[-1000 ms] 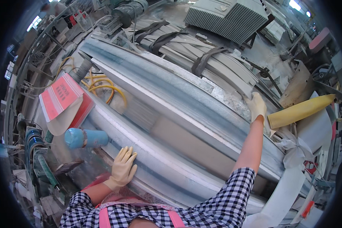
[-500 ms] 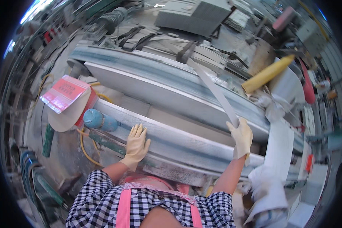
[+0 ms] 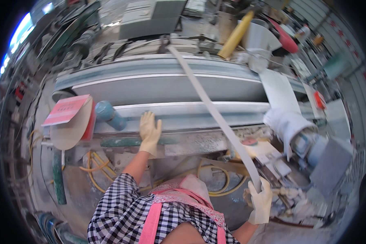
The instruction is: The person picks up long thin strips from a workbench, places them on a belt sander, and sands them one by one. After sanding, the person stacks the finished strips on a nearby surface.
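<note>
My right hand (image 3: pixel 261 202), in a pale yellow glove, grips the near end of a long, flat whitish strip (image 3: pixel 215 113) low on the right. The strip slants up and leftward across a metal trough to a pile of similar slats behind it. Fingers stretched out, my left hand (image 3: pixel 150 129) in a matching glove lies flat on the trough's near bluish rail (image 3: pixel 183 115). A blue cylinder (image 3: pixel 111 115) lies on that rail to the left of this hand.
A pink card (image 3: pixel 67 110) and a pale round disc stand at the left. Yellow hose (image 3: pixel 225 189) coils below the trough. White cloth (image 3: pixel 286 128) wraps a machine part on the right. A yellow tube (image 3: pixel 236 35) and stacked grey sheets (image 3: pixel 150 20) are behind.
My right hand has pulled the strip toward me, down past the trough's near edge, so more of it lies across the trough. My left hand stays on the rail; the view has turned.
</note>
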Demonstrator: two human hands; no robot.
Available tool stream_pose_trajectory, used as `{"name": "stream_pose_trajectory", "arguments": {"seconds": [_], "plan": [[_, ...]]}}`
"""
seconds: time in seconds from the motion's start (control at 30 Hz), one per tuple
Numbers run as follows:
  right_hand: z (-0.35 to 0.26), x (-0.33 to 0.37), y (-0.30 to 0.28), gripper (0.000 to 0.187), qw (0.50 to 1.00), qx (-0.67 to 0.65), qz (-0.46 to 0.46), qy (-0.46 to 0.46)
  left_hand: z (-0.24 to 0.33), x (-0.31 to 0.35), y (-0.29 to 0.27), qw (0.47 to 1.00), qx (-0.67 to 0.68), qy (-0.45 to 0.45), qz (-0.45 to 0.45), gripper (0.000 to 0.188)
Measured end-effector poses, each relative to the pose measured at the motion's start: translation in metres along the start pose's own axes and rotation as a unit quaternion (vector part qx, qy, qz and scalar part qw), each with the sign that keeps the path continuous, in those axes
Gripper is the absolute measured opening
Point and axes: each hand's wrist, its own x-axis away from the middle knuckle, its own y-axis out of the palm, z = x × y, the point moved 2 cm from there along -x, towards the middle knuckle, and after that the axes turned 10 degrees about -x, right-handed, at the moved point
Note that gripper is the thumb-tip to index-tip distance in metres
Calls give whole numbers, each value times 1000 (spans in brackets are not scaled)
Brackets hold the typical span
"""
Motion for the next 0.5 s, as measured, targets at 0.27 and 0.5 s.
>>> {"name": "stream_pose_trajectory", "arguments": {"seconds": [0.27, 0.5], "plan": [[73, 152, -91, 47, 995, -81, 50, -12, 117, 65, -17, 741, 564, -132, -339, 73], [160, 315, -172, 55, 991, 16, 111, 77, 243, 139, -18, 443, 760, -281, -383, 72]]}}
